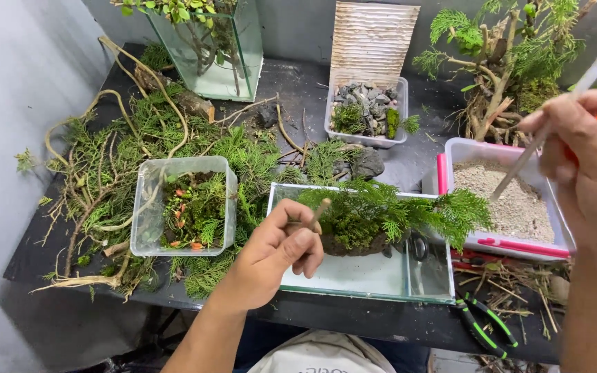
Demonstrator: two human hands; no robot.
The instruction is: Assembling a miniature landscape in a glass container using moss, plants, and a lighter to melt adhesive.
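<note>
Pinching a thin twig (pixel 320 208), left fingers (pixel 297 243) curl shut above the glass tank (pixel 354 276).

Left hand (pixel 274 252) low at centre, forearm angled up from below, fingers curled shut. Right hand (pixel 585 155) raised at right edge, fingers pinched closed.

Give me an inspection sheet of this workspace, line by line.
Surface: dark table, strewn with soil crumbs.
Job's things: small glass tank holding a mossy green plant clump; thin stick; orange bottle with long nozzle.
Clutter: loose green cuttings, moss tub, rock tub, sand tub, green-handled cutters.
Grips: left hand pinches the stick; right hand holds the bottle.
Cables: nothing seen.
Surroundings: grey wall, tall glass tank.
</note>
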